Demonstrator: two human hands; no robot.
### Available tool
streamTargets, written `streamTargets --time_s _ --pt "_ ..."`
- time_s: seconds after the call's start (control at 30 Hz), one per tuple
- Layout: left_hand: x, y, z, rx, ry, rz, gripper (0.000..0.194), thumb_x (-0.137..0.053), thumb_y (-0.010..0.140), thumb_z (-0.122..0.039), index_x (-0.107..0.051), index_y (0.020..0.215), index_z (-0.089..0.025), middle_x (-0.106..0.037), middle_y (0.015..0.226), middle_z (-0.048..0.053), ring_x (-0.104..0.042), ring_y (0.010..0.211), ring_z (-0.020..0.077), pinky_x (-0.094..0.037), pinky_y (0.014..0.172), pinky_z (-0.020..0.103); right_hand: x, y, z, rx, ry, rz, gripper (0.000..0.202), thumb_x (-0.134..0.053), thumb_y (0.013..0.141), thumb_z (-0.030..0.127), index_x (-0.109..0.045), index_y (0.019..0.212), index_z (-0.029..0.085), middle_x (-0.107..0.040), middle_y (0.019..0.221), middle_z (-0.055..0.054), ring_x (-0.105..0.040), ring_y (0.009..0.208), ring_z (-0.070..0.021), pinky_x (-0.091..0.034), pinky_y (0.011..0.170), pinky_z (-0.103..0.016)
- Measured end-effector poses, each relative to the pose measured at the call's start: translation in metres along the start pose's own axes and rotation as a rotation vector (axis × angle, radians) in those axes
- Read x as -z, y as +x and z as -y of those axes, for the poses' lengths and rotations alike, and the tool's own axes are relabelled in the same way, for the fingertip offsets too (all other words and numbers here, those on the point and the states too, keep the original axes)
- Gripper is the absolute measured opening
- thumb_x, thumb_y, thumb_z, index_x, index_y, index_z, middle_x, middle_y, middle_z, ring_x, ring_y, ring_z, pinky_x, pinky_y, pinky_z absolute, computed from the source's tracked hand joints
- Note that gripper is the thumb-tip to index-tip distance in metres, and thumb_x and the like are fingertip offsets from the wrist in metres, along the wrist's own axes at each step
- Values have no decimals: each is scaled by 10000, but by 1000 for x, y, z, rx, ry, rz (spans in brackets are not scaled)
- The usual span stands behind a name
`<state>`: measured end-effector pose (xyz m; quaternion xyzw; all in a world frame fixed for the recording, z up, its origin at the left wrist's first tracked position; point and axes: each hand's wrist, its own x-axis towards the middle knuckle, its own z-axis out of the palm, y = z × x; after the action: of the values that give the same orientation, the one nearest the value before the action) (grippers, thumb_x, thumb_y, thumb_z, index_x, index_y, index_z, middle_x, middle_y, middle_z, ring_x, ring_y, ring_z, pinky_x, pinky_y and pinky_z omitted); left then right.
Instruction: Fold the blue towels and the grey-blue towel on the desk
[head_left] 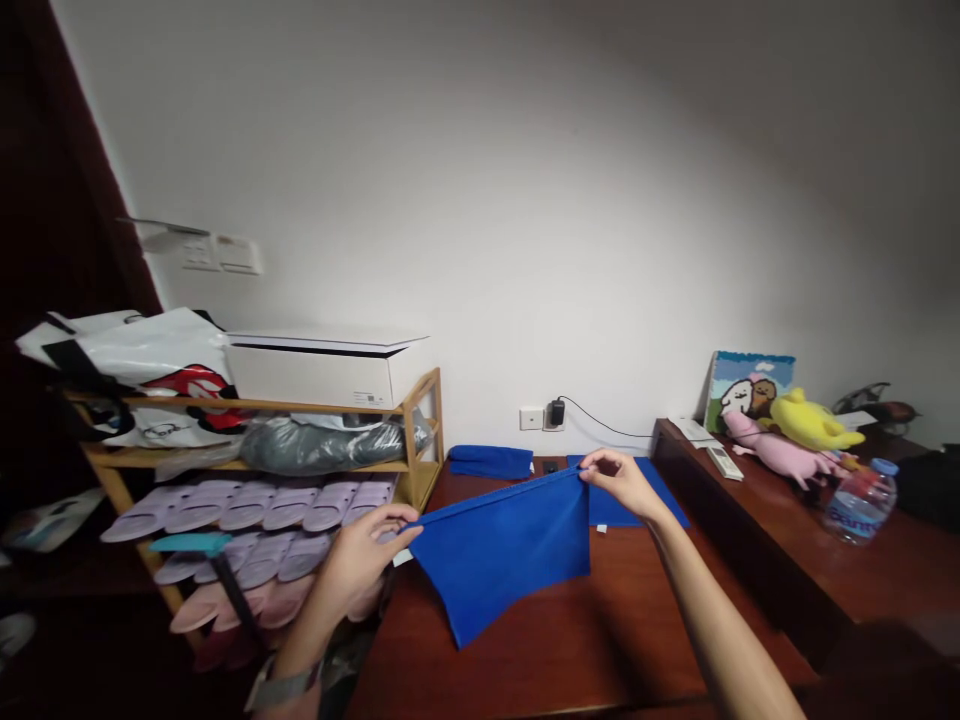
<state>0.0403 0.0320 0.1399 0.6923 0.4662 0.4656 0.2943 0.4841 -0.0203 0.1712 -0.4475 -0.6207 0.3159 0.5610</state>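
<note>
Cloth (510,545) held out by two upper corners

The blue cloth hangs above the surface (420,660); taking it as the clock's centre, with twelve straight ahead, the left hand (367,560) pinches its corner at ten o'clock, beside a white label (403,557). The right hand (619,480) pinches the opposite corner at two, and sits higher. The hem between them is nearly straight but slopes. Levelling both hands should square the edge; a light, even pull, thumbs near the corner tips, would likely limit creases, since the lower edge hangs unevenly.

The surface is reddish-brown and glossy. A folded blue cloth (491,462) lies at twelve, near the wall (480,200), and a flat blue cloth (652,495) at two. Between twelve and one, a black plug (557,411) sits in its socket. A wooden rack (411,450) with lilac slippers (247,505) stands towards nine; at nearly three, a plastic bottle (859,510) rests on a raised ledge (832,575).
</note>
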Motion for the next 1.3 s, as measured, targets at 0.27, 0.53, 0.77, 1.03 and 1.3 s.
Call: streamTargets --time_s 0.27,0.53,0.77,1.03,1.3 --pt "5 26 -42 -40 -139 399 398 -885 750 -540 -662 794 -214 -732 871 17 -682 857 217 -539 817 327 15 -25 -8 -90 119 -98 484 -978 703 632 -840 959 246 -773 868 -14 -677 803 -177 -542 775 -312" --pt "-5 39 -52 -71 -155 424 378 -905 700 -531 -750 708 -186 -762 925 72 -699 902 242 -563 863 352 23 -48 1 -38 15 -132 416 -953 726 632 -840 851 251 -821 1025 -62 -731 977 -243 -578 879 -360" --pt "-9 39 -60 -1 -159 458 447 -965 619 -530 -737 759 -171 -752 897 59 -678 821 206 -566 802 337 31 -64 11 -42 -43 -252 441 -925 756 646 -845 946 257 -798 951 -55 -704 912 -241 -583 835 -364" --pt "-16 33 -72 -15 -301 435 435 -951 667 -507 -680 814 -199 -678 878 11 -623 789 162 -515 715 280 33 -81 24 7 -55 -295 406 -904 770 655 -825 851 265 -791 967 -68 -699 923 -261 -576 821 -372" --pt "-16 14 -76 34 -416 284 395 -947 656 -462 -694 832 -215 -718 902 15 -652 863 193 -507 777 296 39 -109 36 44 -76 -349 348 -902 821 613 -831 869 276 -797 1044 -86 -719 1021 -288 -593 890 -383"
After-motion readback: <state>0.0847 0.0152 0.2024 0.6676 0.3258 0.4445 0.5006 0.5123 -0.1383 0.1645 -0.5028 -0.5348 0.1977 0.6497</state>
